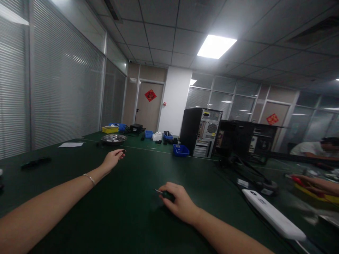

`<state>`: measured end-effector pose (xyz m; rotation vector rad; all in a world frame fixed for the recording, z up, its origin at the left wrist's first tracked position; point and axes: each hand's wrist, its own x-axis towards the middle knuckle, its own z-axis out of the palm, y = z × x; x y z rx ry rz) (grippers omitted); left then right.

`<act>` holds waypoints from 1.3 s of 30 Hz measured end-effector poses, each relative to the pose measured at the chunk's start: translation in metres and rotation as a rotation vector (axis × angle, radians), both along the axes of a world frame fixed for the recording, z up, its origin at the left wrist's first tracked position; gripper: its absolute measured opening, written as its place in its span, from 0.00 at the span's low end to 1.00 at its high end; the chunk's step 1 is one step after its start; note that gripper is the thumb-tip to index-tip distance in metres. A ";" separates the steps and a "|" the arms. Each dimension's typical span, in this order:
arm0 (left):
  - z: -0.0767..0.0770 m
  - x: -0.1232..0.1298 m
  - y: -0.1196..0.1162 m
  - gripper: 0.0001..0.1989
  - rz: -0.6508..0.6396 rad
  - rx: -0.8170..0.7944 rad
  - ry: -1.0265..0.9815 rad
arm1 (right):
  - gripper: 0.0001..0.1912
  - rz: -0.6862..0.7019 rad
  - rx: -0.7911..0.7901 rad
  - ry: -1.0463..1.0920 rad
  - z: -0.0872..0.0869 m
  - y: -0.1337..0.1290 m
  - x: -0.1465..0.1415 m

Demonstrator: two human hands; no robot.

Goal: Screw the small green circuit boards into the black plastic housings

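My right hand [180, 203] is wrapped round the dark green handle of a small screwdriver [168, 196]. Its thin metal shaft points left, just above the green tabletop [137, 211]. Farther out on the left, my left hand [113, 160] is stretched forward with thumb and fingers pinched on a small dark piece [124, 151], too small to name. Just beyond that hand stands a round shiny metal bowl [113, 140]; what it holds is hard to make out.
A black computer tower [194, 130] stands beside a blue bin [181, 150]. White paper [71, 144] and a dark blurred object [36, 162] lie left. A white power strip [274, 214] and cables are at right, near a co-worker's hand [312, 181]. A yellow tray [110, 129] is behind the bowl.
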<state>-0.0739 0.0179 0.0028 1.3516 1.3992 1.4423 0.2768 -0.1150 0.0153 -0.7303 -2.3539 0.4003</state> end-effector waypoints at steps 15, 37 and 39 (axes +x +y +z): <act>0.010 0.119 -0.095 0.11 -0.652 0.126 0.251 | 0.16 -0.155 -0.013 0.125 -0.008 0.015 0.005; 0.013 0.124 -0.102 0.15 -0.675 0.091 0.228 | 0.22 -0.243 0.152 -0.118 -0.010 0.016 0.005; 0.013 0.124 -0.103 0.14 -0.682 0.090 0.229 | 0.22 -0.241 0.157 -0.133 -0.010 0.016 0.005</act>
